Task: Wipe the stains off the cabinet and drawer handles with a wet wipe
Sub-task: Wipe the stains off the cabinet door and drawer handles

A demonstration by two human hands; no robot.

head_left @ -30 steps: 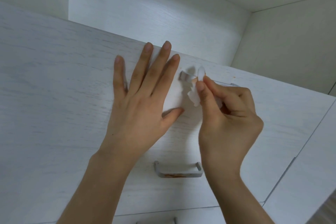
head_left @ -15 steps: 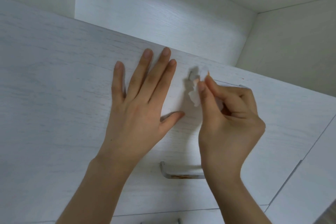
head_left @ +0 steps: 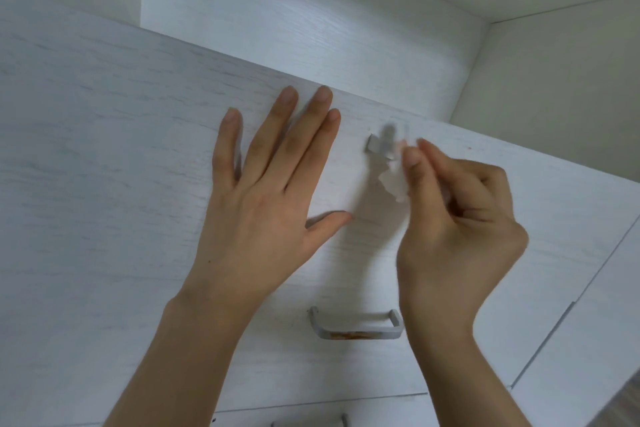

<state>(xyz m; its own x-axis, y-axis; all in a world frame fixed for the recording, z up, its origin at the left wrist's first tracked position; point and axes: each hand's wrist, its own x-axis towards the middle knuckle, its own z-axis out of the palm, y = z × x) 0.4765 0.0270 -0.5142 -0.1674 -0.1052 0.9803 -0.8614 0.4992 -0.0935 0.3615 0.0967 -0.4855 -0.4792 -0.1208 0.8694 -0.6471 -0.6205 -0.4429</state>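
My right hand (head_left: 453,218) pinches a small crumpled white wet wipe (head_left: 393,184) between thumb and forefinger and holds it against the right part of the upper grey drawer handle (head_left: 379,147), whose left end shows. My left hand (head_left: 266,191) lies flat with straight fingers on the white drawer front (head_left: 104,149), just left of that handle. Lower down, a second grey handle (head_left: 356,326) carries an orange-brown stain along its front edge; my right wrist covers its right end.
A third handle (head_left: 311,421) peeks in at the bottom edge. White cabinet panels (head_left: 588,340) continue to the right, and a recessed white wall (head_left: 294,10) rises behind the drawer's top edge.
My right hand has slid the wipe a little to the right along the upper handle, baring its left end. My left hand has stayed flat on the drawer front.
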